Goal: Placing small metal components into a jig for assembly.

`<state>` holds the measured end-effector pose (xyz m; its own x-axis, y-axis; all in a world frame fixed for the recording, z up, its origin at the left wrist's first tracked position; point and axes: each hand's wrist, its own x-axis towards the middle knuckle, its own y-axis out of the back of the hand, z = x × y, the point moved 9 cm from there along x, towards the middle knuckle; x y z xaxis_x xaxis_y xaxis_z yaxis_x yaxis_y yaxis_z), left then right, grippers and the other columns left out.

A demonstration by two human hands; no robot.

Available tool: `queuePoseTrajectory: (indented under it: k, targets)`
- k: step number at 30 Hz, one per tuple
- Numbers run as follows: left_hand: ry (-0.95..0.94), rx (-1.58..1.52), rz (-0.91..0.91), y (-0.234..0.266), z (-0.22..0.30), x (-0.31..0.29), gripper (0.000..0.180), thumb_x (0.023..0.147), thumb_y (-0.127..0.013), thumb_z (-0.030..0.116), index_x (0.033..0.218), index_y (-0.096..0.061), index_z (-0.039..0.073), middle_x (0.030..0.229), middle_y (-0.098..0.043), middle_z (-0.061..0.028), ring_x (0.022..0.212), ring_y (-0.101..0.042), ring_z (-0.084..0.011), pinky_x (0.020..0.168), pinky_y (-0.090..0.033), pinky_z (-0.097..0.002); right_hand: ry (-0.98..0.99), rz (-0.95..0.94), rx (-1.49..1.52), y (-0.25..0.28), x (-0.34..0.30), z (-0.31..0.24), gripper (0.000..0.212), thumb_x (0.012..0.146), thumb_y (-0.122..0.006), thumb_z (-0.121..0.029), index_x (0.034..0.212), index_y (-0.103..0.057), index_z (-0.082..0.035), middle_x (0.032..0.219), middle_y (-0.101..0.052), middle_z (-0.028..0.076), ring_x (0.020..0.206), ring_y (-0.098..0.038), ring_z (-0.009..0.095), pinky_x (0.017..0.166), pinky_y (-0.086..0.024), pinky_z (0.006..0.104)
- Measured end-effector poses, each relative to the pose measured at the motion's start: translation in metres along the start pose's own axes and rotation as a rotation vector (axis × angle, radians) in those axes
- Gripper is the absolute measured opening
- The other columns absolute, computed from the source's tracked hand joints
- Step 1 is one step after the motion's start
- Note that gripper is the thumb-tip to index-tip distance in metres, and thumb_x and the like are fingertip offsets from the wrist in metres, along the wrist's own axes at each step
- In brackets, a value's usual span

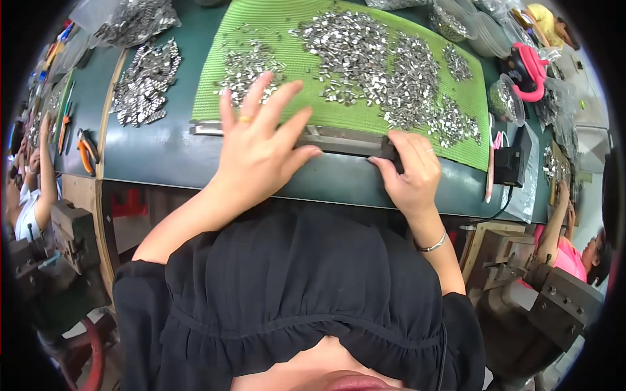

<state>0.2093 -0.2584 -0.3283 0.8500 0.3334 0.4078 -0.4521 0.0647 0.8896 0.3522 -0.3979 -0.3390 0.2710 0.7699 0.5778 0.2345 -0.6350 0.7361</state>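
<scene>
A long, narrow dark metal bar [345, 140] lies along the near edge of the green ribbed mat [300, 116]. My right hand [416, 168] pinches its right end, with thumb and fingers around a dark block there. Across the bar's left part reaches my left hand [257, 146], fingers spread, fingertips over the near side of a small heap of shiny metal pieces [251, 62]. Whether those fingertips touch the pieces I cannot tell. A larger heap of small metal pieces [352, 52] covers the middle and right of the mat.
Left of the mat lie a pile of metal parts [147, 81] and orange-handled pliers [86, 151]. Plastic tubs [505, 101], a pink-and-black device [528, 72] and a black adapter [512, 163] stand right. Vises [564, 303] flank me; other people work at both sides.
</scene>
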Motion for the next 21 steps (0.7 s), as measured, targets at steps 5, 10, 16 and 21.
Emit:
queuePoseTrajectory:
  k: [5,10,16,21]
  targets:
    - [-0.201,0.088,0.028,-0.023,0.018,0.013,0.027,0.075,-0.08,0.032,0.087,-0.071,0.01,0.129,-0.057,-0.0042,0.136,-0.043,-0.0316,0.105,-0.022,-0.0712,-0.006,-0.023,-0.02,-0.005,-0.003,0.0,0.05,0.063,-0.085,-0.014,0.106,-0.067,0.002,0.1,-0.069,0.013,0.09,-0.063,0.033,0.08,-0.052,0.0404]
    - [-0.081,-0.347,-0.041,-0.016,0.013,0.038,0.015,0.076,-0.078,0.016,0.074,-0.065,0.008,0.111,-0.064,-0.0034,0.122,-0.055,-0.0304,0.106,-0.03,-0.0601,0.003,-0.071,-0.062,-0.006,0.004,-0.005,0.056,0.064,-0.087,-0.017,0.113,-0.065,0.0,0.11,-0.064,0.014,0.099,-0.057,0.036,0.087,-0.048,0.0441]
    - [0.023,-0.398,0.287,0.079,-0.055,0.049,0.015,0.072,-0.082,0.009,0.076,-0.068,0.005,0.098,-0.07,-0.0088,0.098,-0.065,-0.027,0.084,-0.05,-0.0362,-0.024,-0.193,-0.072,-0.015,0.006,-0.002,0.047,0.068,-0.083,-0.02,0.109,-0.066,-0.002,0.106,-0.059,0.012,0.099,-0.054,0.033,0.086,-0.044,0.0432]
    - [0.256,0.222,0.428,0.124,-0.127,0.016,0.023,0.075,-0.082,0.011,0.095,-0.072,0.004,0.108,-0.07,-0.0109,0.104,-0.066,-0.0283,0.091,-0.048,-0.0366,0.007,-0.185,-0.088,-0.02,0.009,-0.007,0.052,0.067,-0.085,-0.031,0.107,-0.067,-0.004,0.108,-0.058,0.009,0.102,-0.052,0.031,0.09,-0.039,0.0439]
